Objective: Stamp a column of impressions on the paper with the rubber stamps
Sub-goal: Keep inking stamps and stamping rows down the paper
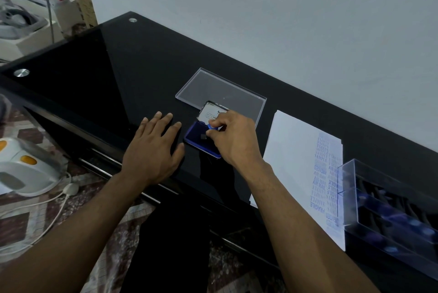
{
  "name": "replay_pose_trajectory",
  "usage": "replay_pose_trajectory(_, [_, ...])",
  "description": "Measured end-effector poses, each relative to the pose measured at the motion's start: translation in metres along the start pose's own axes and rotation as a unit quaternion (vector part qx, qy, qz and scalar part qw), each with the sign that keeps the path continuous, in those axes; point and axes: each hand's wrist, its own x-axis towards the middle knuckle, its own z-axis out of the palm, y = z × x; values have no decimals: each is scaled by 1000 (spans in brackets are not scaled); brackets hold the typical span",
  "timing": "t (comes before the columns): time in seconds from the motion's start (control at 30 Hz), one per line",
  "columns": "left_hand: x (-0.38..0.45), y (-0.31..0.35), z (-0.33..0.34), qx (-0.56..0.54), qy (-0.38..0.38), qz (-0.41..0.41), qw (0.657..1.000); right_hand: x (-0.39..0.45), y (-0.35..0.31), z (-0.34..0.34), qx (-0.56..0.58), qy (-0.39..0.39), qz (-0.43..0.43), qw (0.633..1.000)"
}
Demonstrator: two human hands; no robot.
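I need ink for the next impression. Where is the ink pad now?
In the head view the open blue ink pad lies on the black table, centre, under the right hand, just right of the flat left hand, left of the paper.

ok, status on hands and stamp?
Left hand flat on table. Right hand pinching blue stamp on ink pad. Paper unobstructed.

place: likely home | cues: patterned floor tiles (21,219); white appliance (26,169); black glass desk (118,74)
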Motion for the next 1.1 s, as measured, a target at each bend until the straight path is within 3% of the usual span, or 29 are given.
replay_pose_trajectory(0.37, [0,0,-1,2,-4,1,1000,1,1,3,7,6,2,1000])
replay_pose_trajectory(0.67, [1,4,-9,-72,-3,-7,997,-12,16,0,70,73,-2,995])
replay_pose_trajectory(1.1, [-5,119,-8,-88,-19,116,989,-91,82,-70,85,159,73,981])
